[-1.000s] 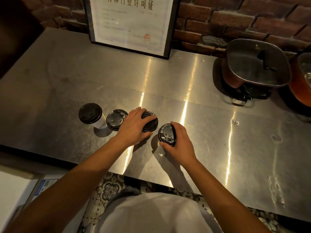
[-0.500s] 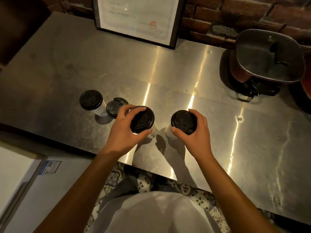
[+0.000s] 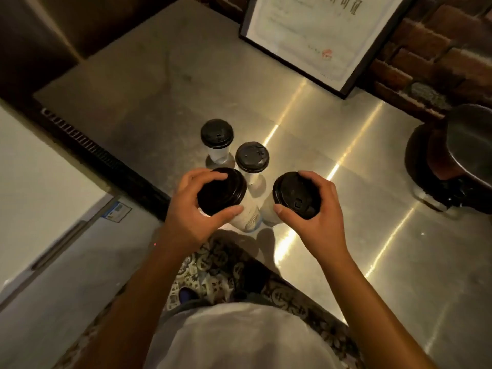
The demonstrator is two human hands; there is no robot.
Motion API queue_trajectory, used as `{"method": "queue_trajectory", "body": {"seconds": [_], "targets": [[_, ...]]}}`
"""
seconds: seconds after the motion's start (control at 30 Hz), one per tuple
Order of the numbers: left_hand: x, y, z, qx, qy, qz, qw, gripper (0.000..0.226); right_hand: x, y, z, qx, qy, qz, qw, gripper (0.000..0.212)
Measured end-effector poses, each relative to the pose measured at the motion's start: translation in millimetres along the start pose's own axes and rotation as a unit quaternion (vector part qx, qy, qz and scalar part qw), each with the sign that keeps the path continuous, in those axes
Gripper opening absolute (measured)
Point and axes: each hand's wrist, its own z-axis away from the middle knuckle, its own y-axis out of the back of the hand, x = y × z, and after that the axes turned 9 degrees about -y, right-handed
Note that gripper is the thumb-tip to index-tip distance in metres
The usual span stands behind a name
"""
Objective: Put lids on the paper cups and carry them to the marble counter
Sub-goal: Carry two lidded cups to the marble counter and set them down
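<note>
Each of my hands holds a white paper cup with a black lid, lifted above the steel table's near edge. My left hand grips the rim of the left cup, which tilts so its white side shows. My right hand wraps around the right cup from the right. Two more lidded cups stand on the steel table just beyond: one cup further back, another cup nearer, close behind the held ones.
A framed certificate leans on the brick wall at the back. A dark pot sits at the right edge of the table. A grey cabinet stands to the left, with patterned floor tiles below me.
Both hands have lifted their lidded cups off the table and drawn them toward me. The view has swung left, showing more of the cabinet and floor.
</note>
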Motion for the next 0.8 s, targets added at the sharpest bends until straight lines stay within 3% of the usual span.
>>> {"method": "queue_trajectory", "body": {"seconds": [0.47, 0.67, 0.8], "targets": [[-51, 204, 109, 0.168, 0.045, -0.074, 0.982, 0.064, -103, -198, 56, -0.167, 0.11, -0.016, 0.98, 0.066], [-52, 265, 162, 0.284, 0.075, -0.139, 0.946, 0.062, -142, -268, 60, -0.296, 0.152, -0.006, 0.943, 0.062], [-48, 281, 195, 0.38, 0.123, -0.154, 0.904, 0.059, -170, -319, 60, -0.394, 0.183, -0.008, 0.901, 0.06]]}}
